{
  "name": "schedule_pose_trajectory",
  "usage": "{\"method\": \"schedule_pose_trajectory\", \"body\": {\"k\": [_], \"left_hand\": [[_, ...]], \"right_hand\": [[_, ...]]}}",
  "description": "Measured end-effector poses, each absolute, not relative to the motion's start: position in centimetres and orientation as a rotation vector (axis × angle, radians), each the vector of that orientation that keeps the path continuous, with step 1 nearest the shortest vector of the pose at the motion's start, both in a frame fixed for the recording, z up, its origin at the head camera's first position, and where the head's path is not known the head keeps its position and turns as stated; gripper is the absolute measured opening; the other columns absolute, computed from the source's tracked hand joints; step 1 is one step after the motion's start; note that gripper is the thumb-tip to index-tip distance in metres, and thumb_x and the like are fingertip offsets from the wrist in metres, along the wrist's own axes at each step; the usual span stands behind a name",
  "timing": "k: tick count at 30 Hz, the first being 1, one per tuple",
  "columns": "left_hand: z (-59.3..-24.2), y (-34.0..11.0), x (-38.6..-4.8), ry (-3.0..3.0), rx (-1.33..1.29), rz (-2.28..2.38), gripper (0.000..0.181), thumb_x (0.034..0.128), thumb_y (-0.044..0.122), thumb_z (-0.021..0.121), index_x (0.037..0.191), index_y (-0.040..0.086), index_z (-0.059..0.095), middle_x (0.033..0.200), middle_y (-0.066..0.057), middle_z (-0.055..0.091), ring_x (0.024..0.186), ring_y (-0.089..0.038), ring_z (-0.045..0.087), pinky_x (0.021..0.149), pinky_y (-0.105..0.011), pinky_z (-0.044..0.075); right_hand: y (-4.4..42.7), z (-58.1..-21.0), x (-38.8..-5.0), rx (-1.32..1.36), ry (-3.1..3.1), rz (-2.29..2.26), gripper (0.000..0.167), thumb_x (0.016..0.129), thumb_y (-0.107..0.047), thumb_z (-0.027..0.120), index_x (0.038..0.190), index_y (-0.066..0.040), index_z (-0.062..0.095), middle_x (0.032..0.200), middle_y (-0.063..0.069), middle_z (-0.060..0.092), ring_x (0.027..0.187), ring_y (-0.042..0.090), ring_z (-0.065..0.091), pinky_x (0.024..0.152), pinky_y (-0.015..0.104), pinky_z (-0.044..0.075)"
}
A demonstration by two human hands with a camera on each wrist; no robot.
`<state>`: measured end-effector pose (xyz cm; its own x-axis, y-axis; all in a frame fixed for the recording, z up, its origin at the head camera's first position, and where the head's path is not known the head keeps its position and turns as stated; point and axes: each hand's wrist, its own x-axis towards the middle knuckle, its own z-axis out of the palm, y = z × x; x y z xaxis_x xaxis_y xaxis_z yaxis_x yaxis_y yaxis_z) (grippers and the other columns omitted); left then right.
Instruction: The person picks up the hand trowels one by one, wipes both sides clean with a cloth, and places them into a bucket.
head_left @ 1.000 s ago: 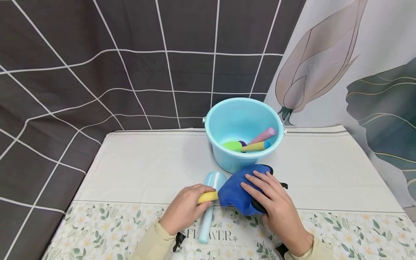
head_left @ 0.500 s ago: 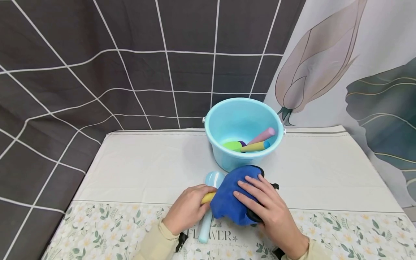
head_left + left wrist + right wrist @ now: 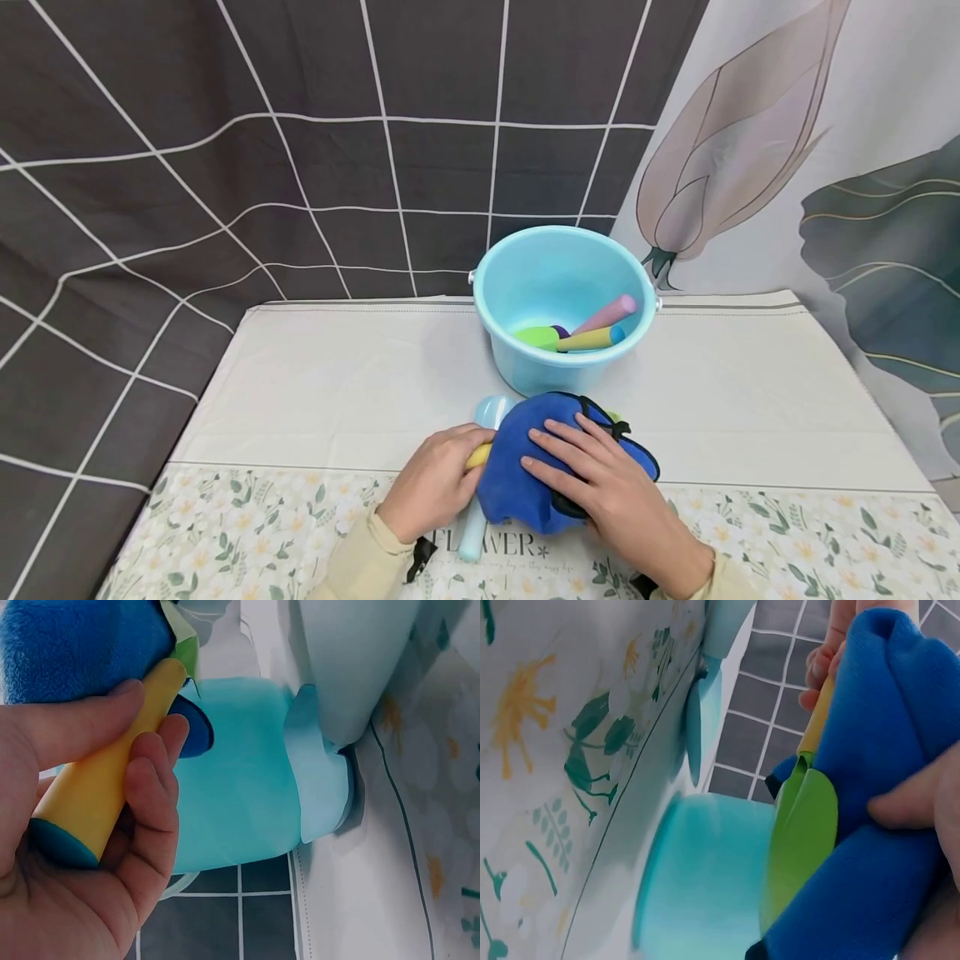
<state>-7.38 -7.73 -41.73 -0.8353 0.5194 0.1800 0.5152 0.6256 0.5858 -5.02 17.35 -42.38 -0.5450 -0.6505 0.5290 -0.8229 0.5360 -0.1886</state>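
Observation:
The left hand (image 3: 432,482) grips the yellow handle (image 3: 101,776) of a small tool, its fingers curled round it. A green blade (image 3: 808,832) on that handle shows in the right wrist view, partly wrapped by a blue cloth (image 3: 525,467) with black edging. Over the cloth lies the right hand (image 3: 622,496), fingers spread across it in the head view; in the right wrist view its thumb presses the cloth from the other side. Below the left hand and cloth, a light blue scoop (image 3: 472,533) lies on the table, partly hidden.
A light blue bucket (image 3: 525,367) stands just behind the cloth. Inside it lie a green piece (image 3: 537,337), a pink handle (image 3: 606,314) and a yellow handle with a blue end (image 3: 588,338). A dark gridded curtain (image 3: 315,167) hangs behind the table (image 3: 322,375).
The cloth and right hand have moved left and towards the person, covering more of the yellow handle and scoop. A bit of green now shows past the cloth's right side.

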Motion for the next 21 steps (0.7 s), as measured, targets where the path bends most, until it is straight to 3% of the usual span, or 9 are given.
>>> {"method": "schedule_pose_trajectory", "body": {"k": [3, 5, 7, 12, 21], "left_hand": [[-41.71, -7.82, -7.33, 2.832, 0.915, 1.026, 0.028, 0.0943, 0.003, 0.068, 0.122, 0.0, 0.068, 0.111, -0.006, 0.07, 0.093, -0.013, 0.062, 0.083, -0.031, 0.053], [-41.69, -7.88, -7.31, 2.83, 0.93, 1.035, 0.027, 0.0945, 0.004, 0.068, 0.121, 0.0, 0.068, 0.109, -0.005, 0.07, 0.089, -0.01, 0.06, 0.08, -0.028, 0.053], [-41.71, -7.94, -7.32, 2.827, 0.94, 1.044, 0.027, 0.0949, 0.005, 0.068, 0.121, 0.001, 0.068, 0.108, -0.003, 0.07, 0.086, -0.008, 0.058, 0.078, -0.027, 0.052], [-41.75, -8.05, -7.33, 2.823, 0.959, 1.063, 0.026, 0.096, 0.008, 0.068, 0.121, 0.002, 0.069, 0.11, -0.003, 0.07, 0.09, -0.008, 0.061, 0.08, -0.028, 0.053], [-41.6, -8.18, -7.47, 2.827, 0.979, 1.083, 0.026, 0.096, 0.011, 0.069, 0.121, 0.006, 0.07, 0.112, -0.003, 0.071, 0.101, -0.014, 0.066, 0.089, -0.032, 0.054]], "right_hand": [[17.54, -42.49, -5.1, 1.22, -2.428, 0.566, 0.039, 0.106, -0.01, 0.049, 0.143, -0.02, 0.058, 0.147, 0.007, 0.053, 0.137, 0.031, 0.046, 0.122, 0.041, 0.016], [17.62, -42.5, -5.14, 1.228, -2.441, 0.564, 0.06, 0.09, 0.003, 0.068, 0.144, -0.021, 0.057, 0.148, 0.006, 0.052, 0.138, 0.031, 0.045, 0.122, 0.04, 0.015], [17.63, -42.51, -5.2, 1.235, -2.432, 0.58, 0.088, 0.066, 0.015, 0.076, 0.144, -0.02, 0.057, 0.148, 0.006, 0.052, 0.137, 0.032, 0.046, 0.122, 0.039, 0.015], [17.73, -42.59, -5.27, 1.225, -2.434, 0.607, 0.098, 0.055, 0.025, 0.069, 0.142, -0.019, 0.059, 0.147, 0.006, 0.054, 0.136, 0.031, 0.048, 0.122, 0.037, 0.016], [17.98, -42.57, -5.57, 1.2, -2.434, 0.604, 0.099, 0.05, 0.026, 0.066, 0.139, -0.017, 0.061, 0.144, 0.006, 0.056, 0.134, 0.031, 0.049, 0.122, 0.037, 0.016]]}}
